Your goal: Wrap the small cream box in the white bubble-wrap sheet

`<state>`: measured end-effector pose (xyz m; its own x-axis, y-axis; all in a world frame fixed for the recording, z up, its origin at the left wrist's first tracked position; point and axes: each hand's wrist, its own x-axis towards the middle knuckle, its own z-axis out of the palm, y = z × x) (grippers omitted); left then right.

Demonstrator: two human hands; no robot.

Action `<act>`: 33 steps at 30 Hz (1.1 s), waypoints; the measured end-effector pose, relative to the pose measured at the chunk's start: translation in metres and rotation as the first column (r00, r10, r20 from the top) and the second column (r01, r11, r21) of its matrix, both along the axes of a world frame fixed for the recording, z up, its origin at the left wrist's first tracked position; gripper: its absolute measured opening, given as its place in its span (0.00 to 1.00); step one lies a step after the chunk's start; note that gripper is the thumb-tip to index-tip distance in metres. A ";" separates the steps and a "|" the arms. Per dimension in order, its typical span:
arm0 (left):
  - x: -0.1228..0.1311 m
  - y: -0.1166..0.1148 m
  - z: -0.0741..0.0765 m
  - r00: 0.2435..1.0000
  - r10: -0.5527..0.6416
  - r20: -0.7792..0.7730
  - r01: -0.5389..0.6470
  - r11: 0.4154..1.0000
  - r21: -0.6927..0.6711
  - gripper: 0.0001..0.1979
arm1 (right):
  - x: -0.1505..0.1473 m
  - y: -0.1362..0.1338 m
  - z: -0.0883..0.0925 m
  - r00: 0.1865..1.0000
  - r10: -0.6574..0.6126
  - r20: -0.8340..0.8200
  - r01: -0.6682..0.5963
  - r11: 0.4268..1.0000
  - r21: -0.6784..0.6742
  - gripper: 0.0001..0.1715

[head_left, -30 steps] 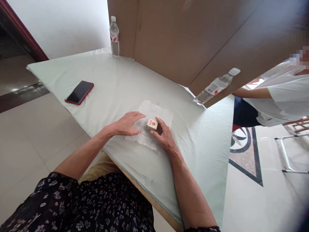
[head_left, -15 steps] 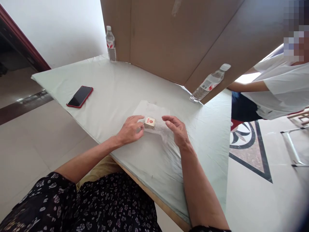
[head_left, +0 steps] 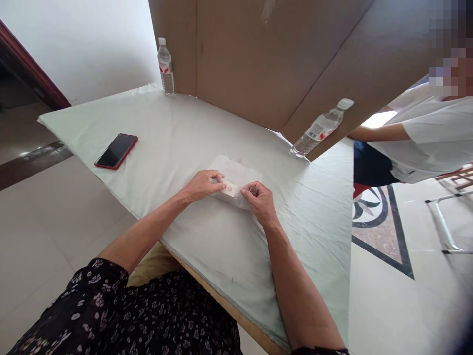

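Note:
A small box with a red mark [head_left: 229, 189] lies under a fold of clear bubble wrap [head_left: 238, 177] on the pale green tablecloth [head_left: 177, 133]. My left hand [head_left: 202, 184] pinches the wrap's near edge at the box's left side. Fingers curled, my right hand [head_left: 260, 201] grips the wrap at the box's right side. Through the wrap the box shows only dimly. Both hands press the folded sheet over the box.
A red-cased phone [head_left: 116, 151] lies at the table's left. One water bottle [head_left: 165, 66] stands at the far corner, another [head_left: 319, 129] leans by the brown cardboard screen [head_left: 281, 59]. A person in a white shirt [head_left: 424, 138] sits at the right. The table's wooden edge [head_left: 229, 308] runs close to my lap.
The bubble wrap's near part has been lifted and folded over the box, which lay bare before. Both hands moved from beside the box to gripping the wrap over it.

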<state>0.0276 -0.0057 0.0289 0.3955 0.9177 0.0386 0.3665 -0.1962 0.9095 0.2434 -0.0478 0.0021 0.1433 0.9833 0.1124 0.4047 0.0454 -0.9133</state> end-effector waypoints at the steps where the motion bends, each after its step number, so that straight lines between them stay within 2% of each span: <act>1: 0.001 0.001 -0.001 0.999 -0.008 0.034 0.008 1.000 -0.010 0.10 | 0.000 0.000 0.000 1.000 0.005 -0.027 -0.005 1.000 -0.014 0.10; 5: 0.008 0.000 -0.003 0.996 0.002 0.089 0.002 0.999 -0.046 0.09 | 0.004 -0.001 -0.001 0.992 0.015 -0.125 -0.021 0.999 -0.048 0.13; 9: 0.008 -0.007 -0.001 0.996 0.009 0.091 -0.005 0.999 -0.050 0.09 | 0.009 -0.004 -0.001 0.993 0.028 -0.118 -0.045 0.990 -0.136 0.13; 15: 0.007 -0.015 -0.003 0.994 0.029 0.106 -0.021 0.996 -0.083 0.10 | 0.011 -0.004 -0.006 0.989 0.085 -0.117 -0.101 0.986 -0.135 0.14; 18: 0.008 -0.015 -0.005 0.994 0.036 0.107 -0.027 0.996 -0.083 0.09 | 0.013 -0.005 -0.004 0.998 0.066 0.022 -0.065 0.995 -0.070 0.12; 20: 0.009 -0.014 -0.006 0.993 0.035 0.114 -0.024 0.995 -0.101 0.09 | 0.011 -0.009 0.003 0.980 -0.033 0.196 0.019 0.997 0.077 0.10; 22: 0.009 -0.013 -0.007 0.993 0.038 0.113 -0.025 0.993 -0.116 0.09 | 0.005 -0.016 0.013 0.920 -0.157 0.359 0.051 0.957 0.287 0.08; 24: 0.009 -0.013 -0.010 0.994 0.039 0.101 -0.029 0.994 -0.101 0.08 | -0.006 -0.024 0.021 0.852 -0.199 0.484 -0.036 0.901 0.433 0.09; 26: 0.010 -0.012 -0.011 0.996 0.036 0.084 -0.031 0.998 -0.056 0.07 | -0.019 -0.029 0.023 0.796 -0.130 0.591 -0.191 0.872 0.450 0.09; 28: 0.010 -0.011 -0.011 0.998 0.032 0.062 -0.031 0.999 -0.023 0.06 | -0.029 -0.030 0.020 0.743 -0.036 0.668 -0.308 0.868 0.389 0.10; 31: 0.006 -0.013 -0.006 1.000 0.009 0.022 -0.009 1.000 -0.017 0.08 | -0.036 -0.030 0.011 0.688 0.011 0.726 -0.355 0.877 0.323 0.12; 33: -0.002 -0.016 -0.001 1.000 -0.014 -0.012 0.014 1.000 -0.010 0.14 | -0.036 -0.030 0.008 0.669 0.001 0.743 -0.355 0.879 0.318 0.12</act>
